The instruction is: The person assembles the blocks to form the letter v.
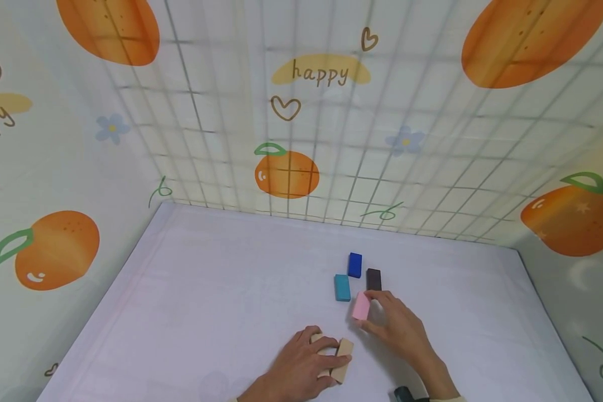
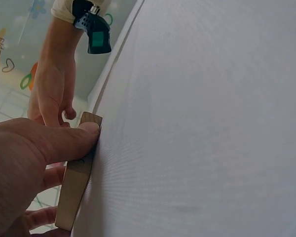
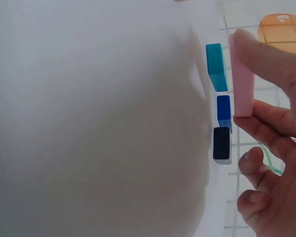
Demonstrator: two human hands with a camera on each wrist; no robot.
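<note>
In the head view my right hand [image 1: 399,329] pinches a pink block [image 1: 360,306] by its two ends, between thumb and fingers. The right wrist view shows that pink block [image 3: 242,79] held off the white surface. My left hand [image 1: 306,363] grips plain wooden blocks near the front, with a tan block [image 1: 342,360] at its right side; its fingers partly cover the others. Seen from the left wrist, the thumb presses a wooden block [image 2: 76,185]. Beyond the pink block lie a teal block [image 1: 342,287], a dark blue block [image 1: 354,265] and a black block [image 1: 374,279].
A white cloth [image 1: 206,290] covers the table. Fabric walls printed with oranges stand at the back and both sides, with a grid showing on the back wall [image 1: 331,128]. A dark device [image 2: 97,37] is strapped to the right wrist.
</note>
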